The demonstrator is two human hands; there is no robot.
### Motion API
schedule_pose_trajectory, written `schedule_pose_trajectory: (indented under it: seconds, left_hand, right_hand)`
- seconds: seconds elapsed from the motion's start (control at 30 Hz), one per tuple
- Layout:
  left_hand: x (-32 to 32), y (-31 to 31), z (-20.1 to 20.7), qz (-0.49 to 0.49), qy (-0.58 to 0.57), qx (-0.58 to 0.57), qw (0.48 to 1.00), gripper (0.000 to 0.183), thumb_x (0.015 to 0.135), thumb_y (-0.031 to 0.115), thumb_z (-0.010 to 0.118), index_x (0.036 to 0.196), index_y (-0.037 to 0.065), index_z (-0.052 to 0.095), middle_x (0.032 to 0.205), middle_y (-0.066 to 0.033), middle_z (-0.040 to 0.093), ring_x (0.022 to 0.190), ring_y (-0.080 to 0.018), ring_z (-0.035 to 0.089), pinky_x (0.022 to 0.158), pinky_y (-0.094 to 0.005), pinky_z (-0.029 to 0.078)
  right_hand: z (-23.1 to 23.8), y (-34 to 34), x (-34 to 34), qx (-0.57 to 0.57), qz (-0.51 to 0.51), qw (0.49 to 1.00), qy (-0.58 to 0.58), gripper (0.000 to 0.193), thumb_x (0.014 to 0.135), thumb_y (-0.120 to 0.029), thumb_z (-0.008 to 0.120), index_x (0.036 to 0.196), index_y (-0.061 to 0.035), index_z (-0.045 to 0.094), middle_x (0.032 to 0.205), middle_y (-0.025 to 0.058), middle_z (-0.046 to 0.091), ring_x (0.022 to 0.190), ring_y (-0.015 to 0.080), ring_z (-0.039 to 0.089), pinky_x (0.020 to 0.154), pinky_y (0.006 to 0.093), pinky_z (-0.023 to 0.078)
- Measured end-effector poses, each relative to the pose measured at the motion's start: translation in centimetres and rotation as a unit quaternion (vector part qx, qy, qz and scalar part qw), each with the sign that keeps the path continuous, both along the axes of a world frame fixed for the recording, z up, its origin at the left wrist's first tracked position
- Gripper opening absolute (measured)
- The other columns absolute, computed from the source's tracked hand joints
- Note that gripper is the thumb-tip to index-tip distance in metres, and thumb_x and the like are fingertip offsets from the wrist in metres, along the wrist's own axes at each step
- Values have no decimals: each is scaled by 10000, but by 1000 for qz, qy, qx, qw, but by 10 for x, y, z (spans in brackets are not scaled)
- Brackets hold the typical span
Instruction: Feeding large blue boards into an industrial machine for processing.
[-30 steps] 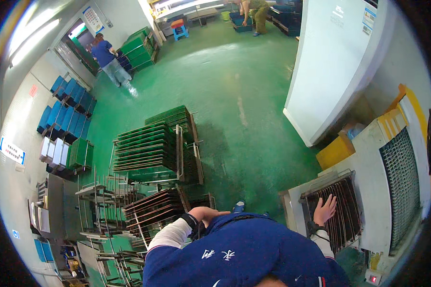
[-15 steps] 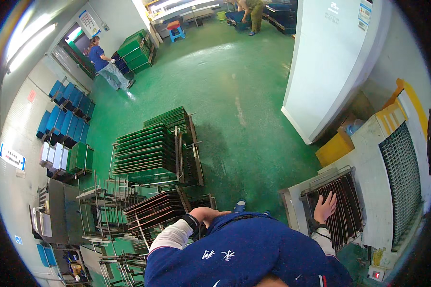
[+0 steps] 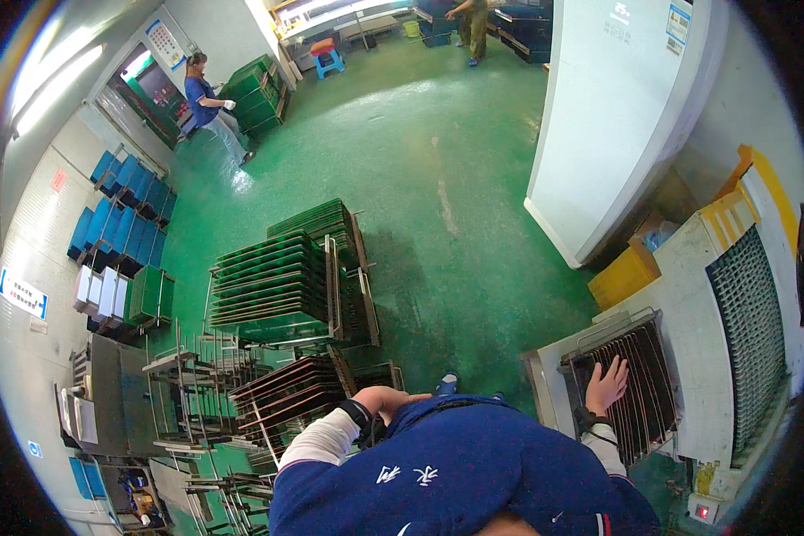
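My right hand (image 3: 607, 386) lies with fingers spread on the upper edges of a rack of dark, thin upright boards (image 3: 641, 393), at the end of a pale machine. It rests on them without gripping. My left hand (image 3: 386, 401) is against the waist of my blue shirt, with a digit stretched out and the other fingers partly hidden; I see nothing in it. Left of that hand stands a low metal rack of dark flat boards (image 3: 295, 393). Beyond it is a taller rack of green boards (image 3: 272, 281).
The pale machine (image 3: 679, 299) carries a grey mesh belt (image 3: 749, 339). A tall white cabinet (image 3: 612, 125) and a yellow box (image 3: 623, 277) stand at right. Bare metal racks (image 3: 192, 375) and blue bins (image 3: 121, 228) line the left. Two co-workers (image 3: 210, 105) are at the far side.
My hands stay put. The co-worker at far left has moved closer to the green bins and turned toward them. The one at the far top has straightened from bending over a blue bin.
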State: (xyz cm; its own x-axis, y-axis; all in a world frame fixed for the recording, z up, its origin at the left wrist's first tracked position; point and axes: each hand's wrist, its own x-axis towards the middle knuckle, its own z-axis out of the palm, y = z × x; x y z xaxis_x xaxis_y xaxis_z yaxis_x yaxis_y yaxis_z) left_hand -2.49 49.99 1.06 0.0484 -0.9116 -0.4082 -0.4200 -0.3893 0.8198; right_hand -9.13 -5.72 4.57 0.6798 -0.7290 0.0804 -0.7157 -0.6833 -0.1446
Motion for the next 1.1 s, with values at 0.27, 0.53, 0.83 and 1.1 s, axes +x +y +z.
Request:
schedule_pose_trajectory:
  seconds: [0.27, 0.53, 0.83, 1.1]
  left_hand:
    - [13, -29, 88, 41, 149, 171, 973, 1274, 580, 249, 898, 1522, 213, 41, 1523, -11, 299, 1390, -215, 301, 1176, -459, 131]
    - [-2, -22, 43, 99, 153, 168, 969, 963, 787, 250, 747, 1518, 280, 121, 1443, -66, 439, 1323, -238, 413, 1117, -460, 283]
    - [0, -18, 24, 149, 213, 184, 948, 1493, 321, 214, 966, 1527, 223, 86, 1518, -32, 340, 1402, -231, 291, 1191, -462, 93]
    - [9, -30, 57, 199, 340, 229, 890, 1455, 412, 137, 948, 1529, 216, 19, 1522, -78, 324, 1392, -217, 303, 1175, -451, 184]
  right_hand:
    - [-1, 0, -1, 2, 3, 1000, -9, 601, 954, -459, 461, 1466, -169, 340, 1543, 65, 269, 1419, 294, 231, 1112, 545, 193]
    - [-2, -1, -1, -5, -1, 1000, 3, 596, 956, -460, 462, 1469, -184, 334, 1546, 52, 264, 1418, 292, 233, 1114, 544, 194]
    - [-1, 0, 0, -18, -1, 1000, 3, 589, 956, -468, 458, 1464, -193, 341, 1538, 47, 278, 1416, 276, 242, 1110, 544, 211]
    - [-7, -4, -1, -30, 0, 1000, -2, 592, 954, -465, 465, 1466, -198, 338, 1539, 46, 276, 1414, 279, 246, 1108, 551, 216]
